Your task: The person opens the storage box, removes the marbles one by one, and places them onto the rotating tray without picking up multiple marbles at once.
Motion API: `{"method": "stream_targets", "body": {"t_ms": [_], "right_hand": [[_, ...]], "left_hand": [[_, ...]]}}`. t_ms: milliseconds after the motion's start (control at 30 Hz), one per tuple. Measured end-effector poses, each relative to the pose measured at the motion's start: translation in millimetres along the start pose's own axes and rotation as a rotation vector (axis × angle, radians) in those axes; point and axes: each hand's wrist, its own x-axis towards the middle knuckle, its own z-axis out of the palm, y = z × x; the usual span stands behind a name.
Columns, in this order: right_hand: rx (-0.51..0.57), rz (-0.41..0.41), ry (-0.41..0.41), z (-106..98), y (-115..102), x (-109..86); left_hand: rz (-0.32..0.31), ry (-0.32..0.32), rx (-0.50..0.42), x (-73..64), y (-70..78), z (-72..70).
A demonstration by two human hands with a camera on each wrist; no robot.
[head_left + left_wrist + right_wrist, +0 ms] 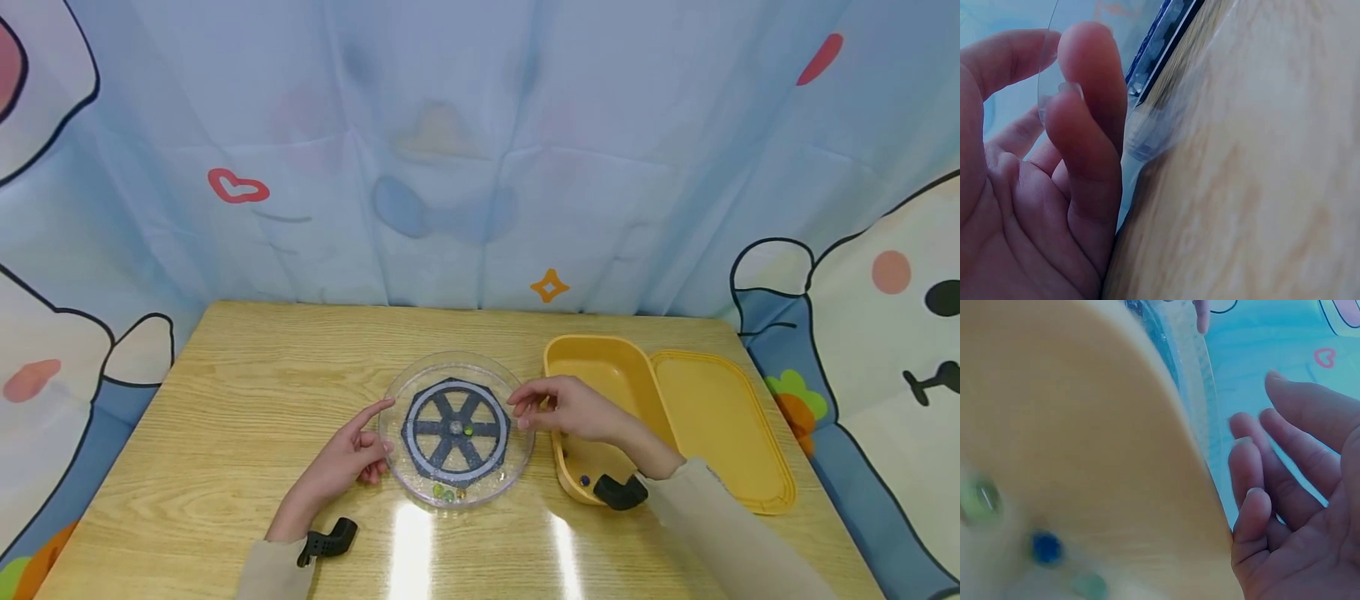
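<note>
A round clear dish stands on the table, with a dark spoked wheel pattern at its middle. One green marble sits near the hub, and several marbles lie by the dish's near rim. My left hand is at the dish's left side, index fingertip and thumb touching the rim, the other fingers bent below. In the left wrist view, the fingers overlap the clear wall. At the right rim, my right hand hovers with fingers loosely bent; nothing shows between its thumb and fingers.
Right of the dish is a yellow-orange box, under my right forearm. A blue marble lies in it; the right wrist view also shows a green marble there. Its flat yellow lid lies beyond. A printed curtain hangs behind the table.
</note>
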Motion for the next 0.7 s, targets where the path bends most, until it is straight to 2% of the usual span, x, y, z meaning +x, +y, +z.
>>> {"method": "stream_targets", "body": {"t_ms": [67, 167, 333, 433, 600, 700], "right_hand": [[0.012, -0.002, 0.041, -2, 1, -0.8], [0.025, 0.004, 0.148, -9, 7, -2.2], [0.115, 0.063, 0.293, -28, 21, -8.3], [0.139, 0.109, 0.331, -39, 30, -13.6], [0.059, 0.156, 0.345, -50, 46, -19.7], [0.028, 0.171, 0.326, -52, 53, -21.1]], "left_hand": [[0.000, -0.001, -0.002, 0.0, -0.1, -0.5], [0.005, -0.005, -0.002, -0.1, -0.1, -1.1], [0.009, -0.008, -0.002, -0.1, -0.8, -0.5], [0.006, -0.008, -0.003, 0.1, -0.8, -0.3], [0.007, -0.010, 0.004, 0.5, -0.1, -1.0], [0.011, -0.011, 0.004, 0.9, -0.5, -1.3]]}}
